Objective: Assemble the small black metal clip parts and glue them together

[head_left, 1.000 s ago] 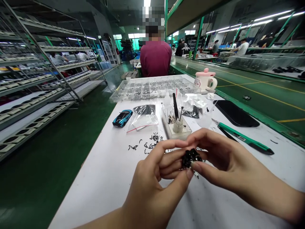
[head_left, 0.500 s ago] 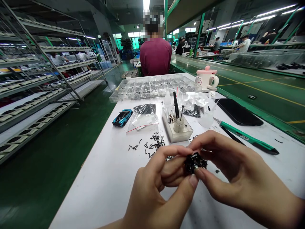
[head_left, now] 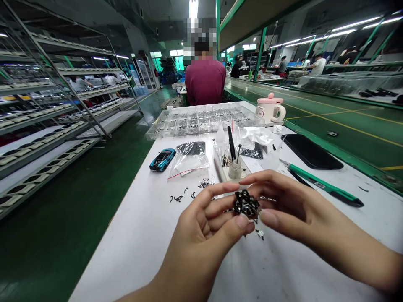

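Metal shelving racks (head_left: 47,96) are seen far to the left of the clump of small black-and-silver metal parts (head_left: 246,205). On the white table (head_left: 126,268), a blue model car (head_left: 162,160) and a clear plastic bag (head_left: 189,159) of black parts are placed beyond the clump and to its left. Loose black pieces (head_left: 189,193) are scattered nearer, just left of it. A compartmented clear plastic tray (head_left: 203,119) is set well beyond the clump, and a person in a maroon shirt (head_left: 204,82) is seen past that tray. A clear block holding slim tools (head_left: 233,170) is placed just beyond the clump. The clump is held above the table, pinched from the left by the curled fingers (head_left: 220,205) and thumb of the left hand (head_left: 201,247) and from the right by the bent fingers (head_left: 267,184) and thumb of the right hand (head_left: 302,214). A small silver piece (head_left: 260,234) is seen just below it. Farther right of the clump, a pink-lidded mug (head_left: 270,111), a black phone (head_left: 310,152) and a green-handled craft knife (head_left: 324,184) are placed.
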Motion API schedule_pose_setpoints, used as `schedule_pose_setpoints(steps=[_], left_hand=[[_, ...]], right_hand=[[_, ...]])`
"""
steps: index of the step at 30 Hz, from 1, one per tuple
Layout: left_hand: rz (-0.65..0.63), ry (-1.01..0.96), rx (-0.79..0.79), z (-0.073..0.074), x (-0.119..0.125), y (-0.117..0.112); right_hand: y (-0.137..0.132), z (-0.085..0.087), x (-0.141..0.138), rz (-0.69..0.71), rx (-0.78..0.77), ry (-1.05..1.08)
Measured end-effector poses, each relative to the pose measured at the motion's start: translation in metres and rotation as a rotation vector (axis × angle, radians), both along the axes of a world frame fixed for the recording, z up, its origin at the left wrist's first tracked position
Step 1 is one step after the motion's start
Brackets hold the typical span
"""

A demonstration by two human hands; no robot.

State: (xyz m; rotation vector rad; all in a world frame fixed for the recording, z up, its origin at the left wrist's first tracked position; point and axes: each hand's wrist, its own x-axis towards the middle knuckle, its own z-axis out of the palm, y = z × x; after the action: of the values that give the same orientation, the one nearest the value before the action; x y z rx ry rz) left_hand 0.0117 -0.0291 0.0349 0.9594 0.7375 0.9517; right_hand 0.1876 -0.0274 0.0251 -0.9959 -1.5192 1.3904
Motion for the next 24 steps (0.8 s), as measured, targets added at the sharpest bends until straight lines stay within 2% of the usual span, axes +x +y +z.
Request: schedule_pose_setpoints(steps=[3,7,11,14,19,24], left_hand=[[0.024,-0.008,-0.006,0.002,-0.001,-0.001],[0.041,-0.012,-0.012,0.001,-0.003,-0.002],[0.042,-0.007,-0.043,-0.001,-0.003,-0.001],[0.023,0.002,-0.093,-0.001,-0.002,0.001],[-0.016,0.012,-0.156,0.003,-0.006,0.001],[-0.069,-0.027,-0.212,0.003,-0.006,0.000]], right_hand=[[0.001,0.005,0.004,-0.056,0.013,-0.008],[0.004,0.009,0.011,-0.132,0.126,-0.097],[0.015,0.006,0.017,-0.277,0.258,-0.247],[0.026,0.003,0.020,-0.331,0.306,-0.265],[0.025,0.012,0.017,-0.325,0.398,-0.305],[0.007,0.025,0.012,-0.185,0.613,-0.480]])
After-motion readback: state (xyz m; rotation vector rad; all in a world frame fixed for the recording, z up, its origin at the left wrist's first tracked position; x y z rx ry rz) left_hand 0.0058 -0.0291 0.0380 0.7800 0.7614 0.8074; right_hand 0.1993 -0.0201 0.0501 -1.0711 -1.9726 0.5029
